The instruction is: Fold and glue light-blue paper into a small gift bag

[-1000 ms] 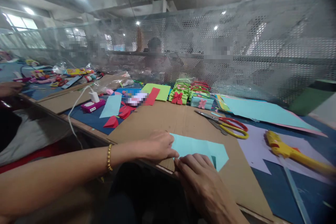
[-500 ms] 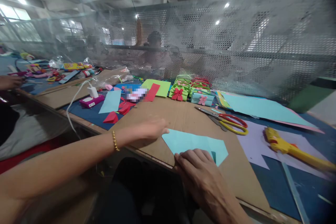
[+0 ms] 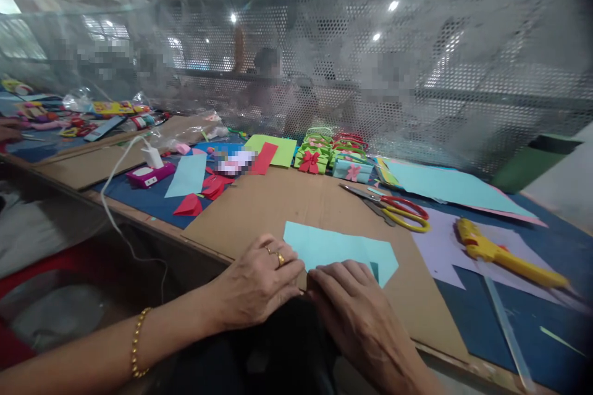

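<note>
A light blue sheet of paper (image 3: 333, 248), with creases and a folded flap near its right end, lies on the brown cardboard (image 3: 259, 210) in front of me. My left hand (image 3: 259, 278), with rings and a gold bead bracelet, has its fingers curled closed on the paper's near left edge. Bent over the near edge, my right hand (image 3: 354, 296) presses the paper against the cardboard. The fingertips of both hands almost meet, and the paper beneath them is hidden.
Scissors (image 3: 393, 208) lie behind and right of the paper. A yellow glue gun (image 3: 504, 253) rests on purple paper (image 3: 438, 253). Small green paper bags (image 3: 312, 157) stand at the back. Red paper pieces (image 3: 189, 205) and a purple power socket (image 3: 151, 174) with a white cable are to the left.
My left hand has come from beyond the paper's left corner, toward me and right, to its near edge, and its fingers have curled in. The right hand stays on the paper.
</note>
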Demonstrator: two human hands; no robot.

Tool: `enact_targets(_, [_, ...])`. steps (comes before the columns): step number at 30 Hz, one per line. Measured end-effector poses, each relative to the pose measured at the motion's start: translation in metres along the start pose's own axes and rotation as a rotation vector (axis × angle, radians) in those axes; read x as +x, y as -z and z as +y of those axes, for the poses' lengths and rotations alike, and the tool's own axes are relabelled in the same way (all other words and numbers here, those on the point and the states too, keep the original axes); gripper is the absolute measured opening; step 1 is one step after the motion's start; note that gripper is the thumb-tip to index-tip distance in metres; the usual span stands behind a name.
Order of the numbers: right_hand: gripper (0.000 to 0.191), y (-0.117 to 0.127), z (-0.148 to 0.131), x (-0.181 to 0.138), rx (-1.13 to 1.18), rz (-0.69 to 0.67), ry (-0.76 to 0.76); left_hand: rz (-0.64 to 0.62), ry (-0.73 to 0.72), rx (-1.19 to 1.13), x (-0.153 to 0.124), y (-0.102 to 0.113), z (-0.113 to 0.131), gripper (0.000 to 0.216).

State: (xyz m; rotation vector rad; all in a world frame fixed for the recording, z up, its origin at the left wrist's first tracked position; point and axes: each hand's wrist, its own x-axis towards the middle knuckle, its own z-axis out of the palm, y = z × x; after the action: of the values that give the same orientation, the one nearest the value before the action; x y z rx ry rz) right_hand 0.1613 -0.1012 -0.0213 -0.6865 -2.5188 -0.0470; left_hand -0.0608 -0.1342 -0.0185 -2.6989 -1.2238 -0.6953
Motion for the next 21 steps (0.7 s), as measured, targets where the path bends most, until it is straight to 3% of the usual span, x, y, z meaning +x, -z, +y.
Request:
enact_targets(10, [0.014, 0.0024, 0.0007, -0.0037, 0.085, 0.016, -0.011, -0.051, -0.015, 0.058, 0.0027, 0.0049, 0.0046, 0.019])
enact_targets(21, [0.017, 0.0048, -0.0027, 0.0, 0.025, 0.029, -0.012, 0.09, 0.01, -0.019, -0.0061, -0.0042, 0.0029, 0.024])
